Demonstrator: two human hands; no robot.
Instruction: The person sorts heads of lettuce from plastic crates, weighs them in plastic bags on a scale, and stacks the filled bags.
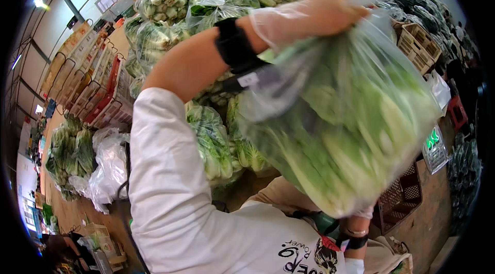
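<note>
A large clear plastic bag (pixel 359 119) packed with leafy greens with pale stalks hangs tilted in front of me. My left hand (pixel 328 9), in a thin clear glove, grips the bag's gathered neck at the top. Below, my right hand (pixel 365 212) is at the bag's bottom edge, mostly hidden behind it; only the gloved wrist side shows. Its fingers are out of sight. Dark bands sit on both wrists. Bagged lettuce-like greens (pixel 214 144) stand on the floor just beyond my left sleeve.
More bagged vegetables (pixel 166 3) are piled ahead. Stacked crates (pixel 89 77) rise at left near white plastic bags (pixel 110 158). At right are a dark red crate (pixel 402 196), a scale with a lit green display (pixel 435 142) and a beige crate (pixel 419 44). A person (pixel 65 252) bends at lower left.
</note>
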